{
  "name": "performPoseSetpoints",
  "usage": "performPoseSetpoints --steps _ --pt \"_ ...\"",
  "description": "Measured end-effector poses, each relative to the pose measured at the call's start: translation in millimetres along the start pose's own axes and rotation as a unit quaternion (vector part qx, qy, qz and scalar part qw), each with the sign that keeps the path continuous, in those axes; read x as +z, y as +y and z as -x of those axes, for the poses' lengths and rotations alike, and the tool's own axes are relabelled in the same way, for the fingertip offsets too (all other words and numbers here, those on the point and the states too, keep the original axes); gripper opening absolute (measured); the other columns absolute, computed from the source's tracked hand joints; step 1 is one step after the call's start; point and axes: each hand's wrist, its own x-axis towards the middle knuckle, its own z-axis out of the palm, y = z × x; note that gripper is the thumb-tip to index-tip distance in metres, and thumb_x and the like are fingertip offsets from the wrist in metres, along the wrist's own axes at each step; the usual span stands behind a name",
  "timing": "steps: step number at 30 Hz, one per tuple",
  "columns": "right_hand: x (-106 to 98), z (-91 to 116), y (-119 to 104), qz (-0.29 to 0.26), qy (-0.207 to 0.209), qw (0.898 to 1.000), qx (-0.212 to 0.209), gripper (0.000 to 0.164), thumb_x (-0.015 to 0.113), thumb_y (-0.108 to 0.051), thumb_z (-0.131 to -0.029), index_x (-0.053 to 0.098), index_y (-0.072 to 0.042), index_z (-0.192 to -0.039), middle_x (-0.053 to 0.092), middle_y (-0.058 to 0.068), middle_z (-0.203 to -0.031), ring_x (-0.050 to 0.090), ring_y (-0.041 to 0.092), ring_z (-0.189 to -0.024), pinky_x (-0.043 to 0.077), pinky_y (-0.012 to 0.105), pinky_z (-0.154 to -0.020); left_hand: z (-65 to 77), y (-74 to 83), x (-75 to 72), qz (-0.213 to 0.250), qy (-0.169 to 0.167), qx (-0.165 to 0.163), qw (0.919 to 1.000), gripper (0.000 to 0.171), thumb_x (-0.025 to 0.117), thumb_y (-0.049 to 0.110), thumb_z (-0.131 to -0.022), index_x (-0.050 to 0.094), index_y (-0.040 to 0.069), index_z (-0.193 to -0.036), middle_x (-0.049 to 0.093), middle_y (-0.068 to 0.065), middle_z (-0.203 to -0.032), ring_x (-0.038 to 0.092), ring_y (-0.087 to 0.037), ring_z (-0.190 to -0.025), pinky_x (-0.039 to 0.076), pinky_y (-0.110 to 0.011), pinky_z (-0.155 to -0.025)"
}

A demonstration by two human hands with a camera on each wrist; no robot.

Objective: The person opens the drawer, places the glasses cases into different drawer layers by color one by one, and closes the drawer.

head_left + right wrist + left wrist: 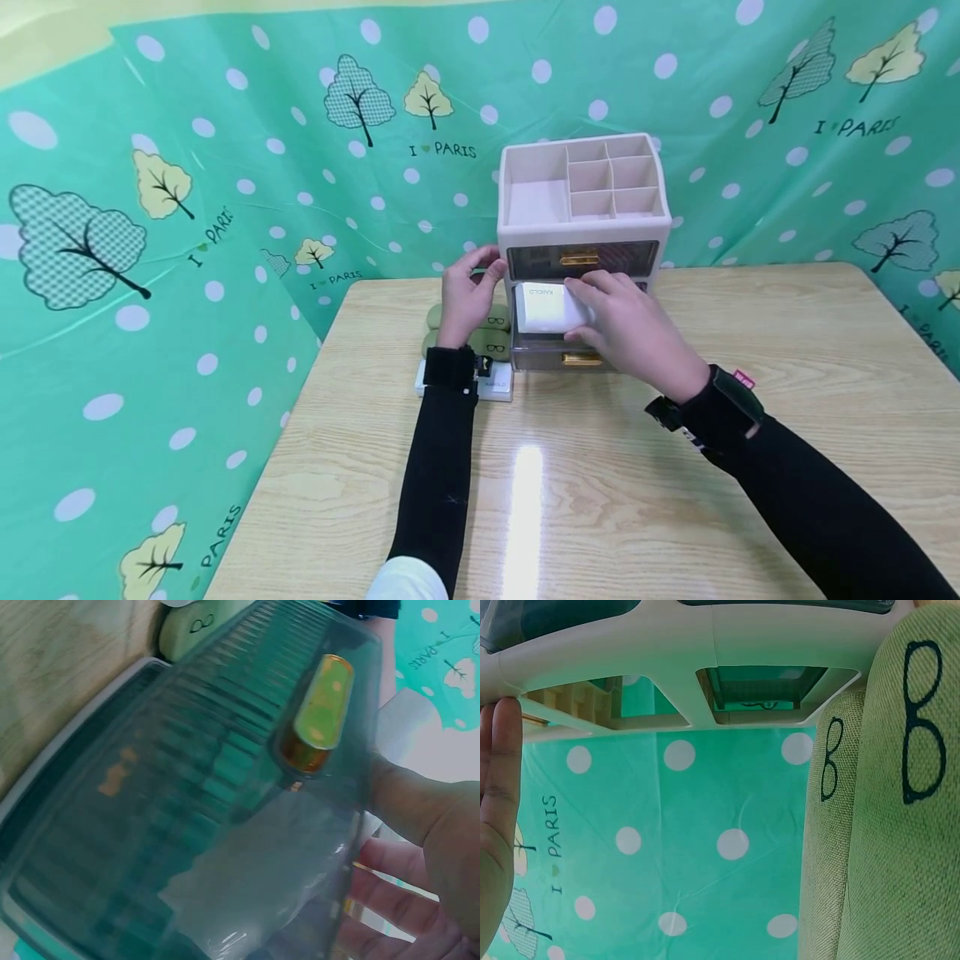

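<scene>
My right hand (633, 329) grips a small white box (542, 308) with faint lettering between thumb and fingers. The box is over the pulled-out smoky clear lower drawer (536, 357) of a white desktop organizer (510, 237). In the right wrist view, the drawer front with its gold handle (322, 712) partly hides the right hand (420, 855), and a whitish shape shows through it. My left hand (467, 300) is at the organizer's left side; in the left wrist view its straight fingers (506, 742) touch the frame.
Two green glasses cases (495, 319) with glasses drawings lie left of the organizer, partly behind the left hand. Another white box (495, 385) is in front of them on the wooden table (360, 467). Behind hangs a green dotted cloth (262, 200). The organizer's upper drawer (540, 262) is closed.
</scene>
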Motion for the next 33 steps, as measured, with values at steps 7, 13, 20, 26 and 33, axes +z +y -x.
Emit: performPoseSetpoints --steps 7,13,20,26,33 --pt "7 -2 5 0.003 -0.024 1.0 0.013 0.068 0.087 -0.025 -0.084 0.059 0.004 -0.139 0.061 0.023 -0.131 0.058 0.041 -0.114 0.055 0.054 -0.09 -0.4 0.0 0.1 0.003 0.0 -0.002 1.0 0.038 0.067 0.033 -0.097 0.071 0.003 -0.12 0.073 -0.01 -0.109 0.07 -0.019 -0.097 0.061 -0.033 -0.087" --pt "8 -4 10 0.013 -0.047 0.999 0.018 0.066 0.088 -0.026 -0.083 0.061 0.004 -0.136 0.063 0.022 -0.127 0.061 0.039 -0.107 0.056 0.051 -0.083 -0.5 2.3 1.3 0.008 -0.002 -0.006 0.9999 0.037 0.068 0.031 -0.097 0.071 0.003 -0.119 0.073 -0.012 -0.108 0.069 -0.022 -0.097 0.061 -0.036 -0.087" --pt "5 -12 10 0.029 -0.1 0.994 0.037 0.063 0.09 -0.028 -0.081 0.066 0.001 -0.131 0.065 0.019 -0.118 0.064 0.034 -0.098 0.058 0.048 -0.077 -1.9 3.0 2.3 0.01 -0.001 -0.012 0.9999 0.035 0.068 0.028 -0.097 0.071 0.002 -0.12 0.073 -0.012 -0.11 0.069 -0.023 -0.099 0.061 -0.036 -0.087" --pt "5 -18 11 0.033 -0.133 0.99 0.043 0.055 0.092 -0.024 -0.078 0.071 -0.001 -0.124 0.067 0.017 -0.113 0.064 0.031 -0.094 0.058 0.046 -0.076 -0.9 3.4 1.9 0.011 0.0 -0.008 0.9999 0.037 0.068 0.032 -0.096 0.072 0.004 -0.12 0.073 -0.011 -0.111 0.069 -0.021 -0.1 0.061 -0.036 -0.088" --pt "9 -23 12 0.037 -0.156 0.985 0.057 0.053 0.093 -0.023 -0.076 0.073 -0.002 -0.119 0.069 0.015 -0.109 0.064 0.029 -0.091 0.057 0.045 -0.076 -0.1 0.1 3.3 0.005 0.006 -0.011 0.9999 0.034 0.068 0.029 -0.096 0.072 0.004 -0.119 0.073 -0.011 -0.11 0.069 -0.021 -0.1 0.061 -0.033 -0.087"
